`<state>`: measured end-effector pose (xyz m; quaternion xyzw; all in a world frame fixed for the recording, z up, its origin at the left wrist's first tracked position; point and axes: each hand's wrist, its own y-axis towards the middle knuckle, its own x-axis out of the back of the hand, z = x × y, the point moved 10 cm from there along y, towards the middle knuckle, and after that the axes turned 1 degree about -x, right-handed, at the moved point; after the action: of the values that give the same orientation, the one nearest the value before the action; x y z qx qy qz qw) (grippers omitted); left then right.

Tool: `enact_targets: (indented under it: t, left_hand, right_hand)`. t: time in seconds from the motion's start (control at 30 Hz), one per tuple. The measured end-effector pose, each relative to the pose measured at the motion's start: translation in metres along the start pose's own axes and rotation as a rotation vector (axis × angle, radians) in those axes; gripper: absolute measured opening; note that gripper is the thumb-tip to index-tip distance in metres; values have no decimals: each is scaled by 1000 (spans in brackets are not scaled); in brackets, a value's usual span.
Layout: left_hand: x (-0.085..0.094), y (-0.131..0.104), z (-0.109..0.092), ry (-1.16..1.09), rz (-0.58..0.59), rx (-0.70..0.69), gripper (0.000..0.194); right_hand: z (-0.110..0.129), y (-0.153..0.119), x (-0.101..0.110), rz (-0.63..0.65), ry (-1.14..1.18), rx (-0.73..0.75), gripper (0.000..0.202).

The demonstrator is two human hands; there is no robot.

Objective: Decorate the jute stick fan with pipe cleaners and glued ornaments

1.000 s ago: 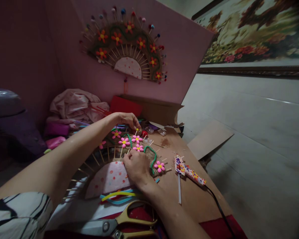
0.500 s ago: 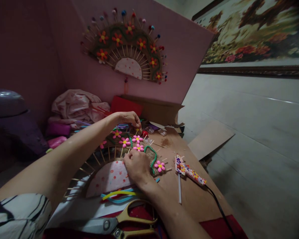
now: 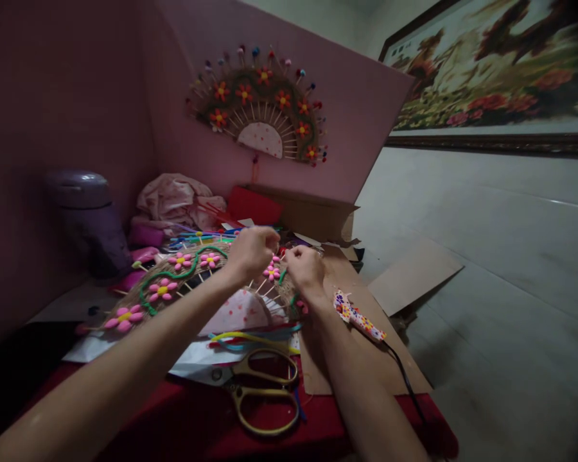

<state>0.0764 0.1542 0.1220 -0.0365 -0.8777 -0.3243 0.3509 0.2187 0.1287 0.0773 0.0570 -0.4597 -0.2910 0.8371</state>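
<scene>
Two bare hands are brought close together over the far rim of a fan-shaped craft piece [image 3: 183, 289] laid flat on the worktop. Left hand [image 3: 251, 252]: fingers curled and pinched at the rim by a pink flower [image 3: 271, 272]; what is pinched cannot be made out. Right hand [image 3: 305, 267]: fingers bent, tips set on the green pipe cleaner [image 3: 284, 277] at the same edge; a firm grasp cannot be confirmed. Fan: jute band, pink flowers, wooden spokes, dotted pink centre [image 3: 241, 311]. Gold-handled scissors [image 3: 255, 385] are laid on red cloth [image 3: 183, 423] near the body. A flower-patterned glue gun [image 3: 359, 317] is rested on cardboard [image 3: 366, 366], just right of the right hand. A finished fan [image 3: 262, 106] is fixed to the pink board [image 3: 356, 96] behind.
</scene>
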Motion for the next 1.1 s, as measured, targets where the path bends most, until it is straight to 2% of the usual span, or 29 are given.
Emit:
enact_targets:
  t: [0.07,0.13,0.2,0.27,0.43,0.67,1.1]
  left_hand:
    - [-8,-38,-7,191,89,-24,21]
    - [-20,-71,-13,332,173,-110,20]
    - [-25,-92,-12,391,183,-146,24]
    - [-25,-103,-2,437,164,-109,30]
    - [-25,-109,18,444,190,-71,15]
    - [-27,-115,20,410,169,-140,23]
    - [-29,-115,22,385,170,-121,23]
  right_hand:
    - [-2,19,4,-34,73,38,22]
    - [1,35,-3,-17,165,115,23]
    - [4,47,-17,15,216,167,26]
    - [7,54,-32,46,244,204,28]
    - [12,62,-59,113,253,233,27]
    - [11,77,-80,202,218,218,30]
    - [4,82,-90,269,139,152,34]
